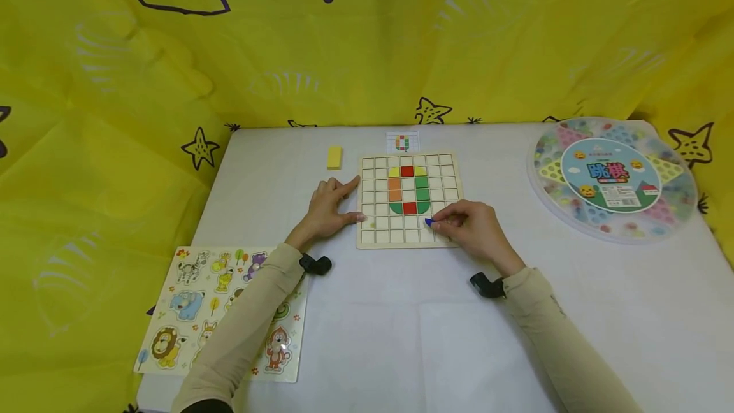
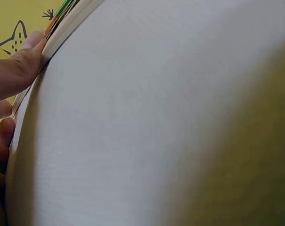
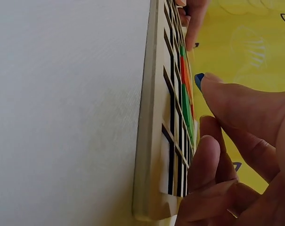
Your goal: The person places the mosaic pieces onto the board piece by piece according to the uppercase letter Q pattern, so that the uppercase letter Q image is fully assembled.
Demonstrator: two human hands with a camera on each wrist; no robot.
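A wooden grid board (image 1: pixel 367 236) lies on the white table, with coloured tiles forming a ring in its middle: red at top and bottom, orange on the left, green on the right, yellow and green at the corners. My right hand (image 1: pixel 473 228) pinches a small blue piece (image 1: pixel 429 222) between thumb and forefinger, over the board's lower right, just below the green corner tile. In the right wrist view the blue piece (image 3: pixel 199 81) pokes out past the fingertips. My left hand (image 1: pixel 325 210) touches the board's left edge with spread thumb and forefinger.
Behind the board lies a small card (image 1: pixel 391 142) printed with a similar ring. A yellow block (image 1: pixel 334 158) stands at back left. An animal picture board (image 1: pixel 186 311) lies front left, partly under the left sleeve. A round, clear-lidded game box (image 1: pixel 610 177) sits at the right.
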